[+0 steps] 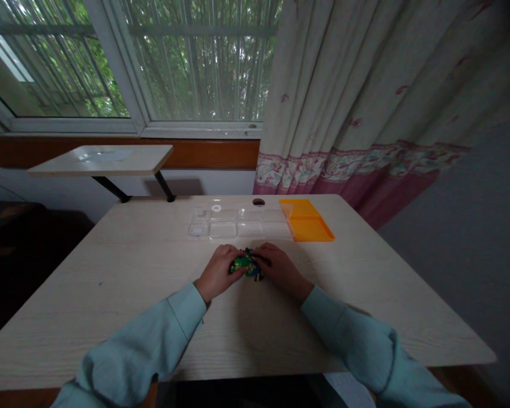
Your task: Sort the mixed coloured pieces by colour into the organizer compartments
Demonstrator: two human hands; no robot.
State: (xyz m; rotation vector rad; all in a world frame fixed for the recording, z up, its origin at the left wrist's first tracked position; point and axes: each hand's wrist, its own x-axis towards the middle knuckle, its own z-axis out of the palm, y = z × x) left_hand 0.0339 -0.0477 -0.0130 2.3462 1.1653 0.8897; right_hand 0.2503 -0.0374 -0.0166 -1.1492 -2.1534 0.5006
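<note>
Between my hands, at the middle of the table, is a small heap of green, blue, yellow and dark pieces [245, 262], too small to make out singly. My left hand [221, 271] curves round the heap's left side, thumb along its near edge. My right hand [278, 268] is bent round the right side, its fingers at the pieces. Both hands are partly closed about the heap and hide parts of it. Just beyond them lies a clear plastic tray [237, 228] with several compartments, its right end touching or overlapping an orange flat tray [309, 222].
A pale wooden table [153, 249] spans the view. At its back left stands a small raised shelf [68, 161] on black legs. A round cable hole [259, 202] sits near the back edge. Behind are a window [204, 68] and a patterned curtain [323, 113].
</note>
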